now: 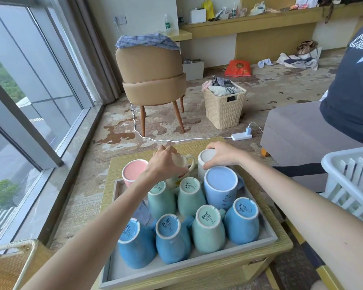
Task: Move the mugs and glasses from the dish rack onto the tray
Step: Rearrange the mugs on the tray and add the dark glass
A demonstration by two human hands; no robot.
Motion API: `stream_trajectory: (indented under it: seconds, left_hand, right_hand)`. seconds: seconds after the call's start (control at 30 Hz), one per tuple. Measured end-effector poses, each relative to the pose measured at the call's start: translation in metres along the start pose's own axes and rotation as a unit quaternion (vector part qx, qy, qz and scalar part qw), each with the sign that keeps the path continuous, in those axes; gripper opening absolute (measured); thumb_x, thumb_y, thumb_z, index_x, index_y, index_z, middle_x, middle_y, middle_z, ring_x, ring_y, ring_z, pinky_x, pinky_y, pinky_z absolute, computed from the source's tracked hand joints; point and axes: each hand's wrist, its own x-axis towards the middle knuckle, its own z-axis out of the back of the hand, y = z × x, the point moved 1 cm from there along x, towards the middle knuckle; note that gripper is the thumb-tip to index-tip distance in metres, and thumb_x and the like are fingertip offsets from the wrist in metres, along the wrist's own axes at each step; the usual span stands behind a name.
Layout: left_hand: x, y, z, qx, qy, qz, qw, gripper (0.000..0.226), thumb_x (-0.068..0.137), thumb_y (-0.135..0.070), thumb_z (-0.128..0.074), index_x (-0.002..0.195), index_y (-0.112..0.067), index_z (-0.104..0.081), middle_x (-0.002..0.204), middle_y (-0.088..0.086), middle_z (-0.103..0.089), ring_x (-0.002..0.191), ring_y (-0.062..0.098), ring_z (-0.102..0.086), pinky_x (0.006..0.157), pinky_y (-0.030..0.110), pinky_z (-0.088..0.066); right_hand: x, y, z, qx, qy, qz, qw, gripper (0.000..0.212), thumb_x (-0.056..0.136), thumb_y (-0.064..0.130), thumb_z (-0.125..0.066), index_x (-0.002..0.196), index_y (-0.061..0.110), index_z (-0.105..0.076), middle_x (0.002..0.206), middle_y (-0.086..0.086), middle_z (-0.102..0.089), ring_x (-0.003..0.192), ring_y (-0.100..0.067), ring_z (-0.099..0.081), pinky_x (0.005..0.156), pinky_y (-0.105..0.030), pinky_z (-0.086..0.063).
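A grey tray (268, 239) lies on a low wooden table (281, 245). Several upturned mugs stand in it, blue ones (240, 221) in front and green ones (208, 231) behind them. A tall light-blue mug (220, 186) and a pink mug (133, 171) stand at the back. My left hand (164, 164) grips a cream mug (181, 164) with a handle at the tray's far edge. My right hand (222, 153) rests over the base of a white mug (205, 160) beside it. The white dish rack (352, 181) sits at the right edge.
A woven basket (8, 262) is at bottom left. Beyond the table are a tan chair (153, 74), a wicker laundry basket (223, 105), a power strip (241, 136) with cables, and a grey sofa (298, 126) where a person in a dark shirt sits. Windows line the left.
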Motion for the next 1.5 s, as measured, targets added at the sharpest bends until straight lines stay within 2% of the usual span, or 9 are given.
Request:
stream_trajectory:
  seconds: [0.2, 0.43, 0.67, 0.83, 0.97, 1.07, 1.23, 1.33, 1.5]
  left_hand:
    - [0.004, -0.002, -0.003, 0.003, 0.003, -0.015, 1.000, 0.076, 0.063, -0.052, -0.081, 0.126, -0.020, -0.053, 0.122, 0.007, -0.048, 0.113, 0.029, -0.052, 0.090, 0.037, -0.045]
    - [0.003, 0.005, 0.000, -0.025, -0.008, -0.022, 0.999, 0.074, 0.061, -0.050, -0.083, 0.123, -0.021, -0.054, 0.113, 0.000, -0.045, 0.112, 0.029, -0.053, 0.089, 0.038, -0.047]
    - [0.010, -0.004, 0.004, -0.072, -0.016, -0.011, 0.997, 0.071, 0.065, -0.047, -0.083, 0.123, -0.019, -0.055, 0.115, 0.004, -0.050, 0.104, 0.023, -0.054, 0.078, 0.027, -0.036]
    - [0.016, -0.011, 0.005, -0.021, 0.021, -0.010, 1.000, 0.075, 0.063, -0.048, -0.084, 0.125, -0.018, -0.054, 0.120, 0.008, -0.050, 0.107, 0.024, -0.053, 0.082, 0.030, -0.041]
    - [0.010, -0.007, -0.005, 0.006, 0.021, -0.019, 1.000, 0.079, 0.062, -0.050, -0.083, 0.127, -0.017, -0.053, 0.121, 0.007, -0.047, 0.114, 0.028, -0.052, 0.084, 0.031, -0.038]
    - [0.009, -0.010, -0.007, 0.002, 0.008, -0.014, 1.000, 0.082, 0.061, -0.054, -0.083, 0.127, -0.017, -0.052, 0.119, 0.007, -0.047, 0.114, 0.030, -0.052, 0.087, 0.034, -0.042]
    - [0.006, -0.019, -0.015, -0.002, 0.001, -0.012, 1.000, 0.084, 0.064, -0.056, -0.080, 0.130, -0.016, -0.048, 0.122, 0.009, -0.045, 0.118, 0.032, -0.050, 0.098, 0.040, -0.043]
    - [0.005, -0.016, -0.010, -0.018, 0.032, -0.004, 0.999, 0.090, 0.065, -0.058, -0.080, 0.136, -0.016, -0.043, 0.130, 0.009, -0.045, 0.122, 0.029, -0.050, 0.102, 0.041, -0.041]
    - [0.003, 0.006, 0.032, -0.081, 0.060, -0.024, 0.995, 0.068, 0.079, -0.033, -0.079, 0.135, -0.012, -0.046, 0.128, 0.010, -0.059, 0.117, 0.029, -0.057, 0.099, 0.043, -0.045]
  right_hand:
    - [0.000, 0.005, 0.000, -0.023, -0.005, -0.019, 1.000, 0.058, 0.050, 0.056, -0.076, 0.092, 0.019, -0.060, 0.100, -0.003, -0.064, 0.090, -0.026, -0.061, 0.080, -0.040, -0.053]
    - [-0.005, 0.004, 0.000, -0.020, -0.009, -0.018, 1.000, 0.060, 0.058, 0.055, -0.078, 0.101, 0.017, -0.059, 0.105, -0.003, -0.061, 0.094, -0.026, -0.059, 0.083, -0.041, -0.052]
    - [-0.006, 0.006, -0.001, -0.010, -0.019, -0.030, 0.999, 0.058, 0.054, 0.057, -0.079, 0.092, 0.018, -0.059, 0.105, -0.003, -0.064, 0.093, -0.025, -0.060, 0.080, -0.039, -0.052]
    - [-0.007, 0.002, -0.002, 0.001, -0.021, -0.023, 1.000, 0.080, 0.061, 0.058, -0.080, 0.126, 0.018, -0.055, 0.129, -0.005, -0.057, 0.112, -0.026, -0.056, 0.091, -0.040, -0.048]
    - [-0.009, 0.005, -0.003, -0.021, -0.054, -0.023, 0.998, 0.059, 0.059, 0.056, -0.079, 0.100, 0.018, -0.061, 0.106, -0.002, -0.065, 0.092, -0.025, -0.060, 0.072, -0.035, -0.047]
    - [-0.009, 0.008, -0.002, -0.028, -0.049, -0.033, 0.998, 0.056, 0.057, 0.055, -0.079, 0.095, 0.018, -0.061, 0.101, -0.001, -0.064, 0.088, -0.024, -0.060, 0.070, -0.034, -0.048]
    - [-0.007, 0.009, 0.000, -0.018, -0.023, -0.041, 0.999, 0.074, 0.060, 0.054, -0.081, 0.120, 0.019, -0.056, 0.124, -0.005, -0.060, 0.106, -0.026, -0.058, 0.088, -0.040, -0.050]
    - [-0.009, 0.016, -0.002, 0.009, -0.001, -0.016, 1.000, 0.086, 0.072, 0.039, -0.078, 0.144, 0.017, -0.037, 0.149, -0.008, -0.042, 0.132, -0.028, -0.044, 0.104, -0.043, -0.041]
    - [-0.008, 0.039, 0.001, 0.024, -0.002, 0.053, 0.998, 0.080, 0.079, 0.015, -0.071, 0.148, 0.019, -0.032, 0.156, -0.004, -0.033, 0.139, -0.026, -0.036, 0.108, -0.038, -0.034]
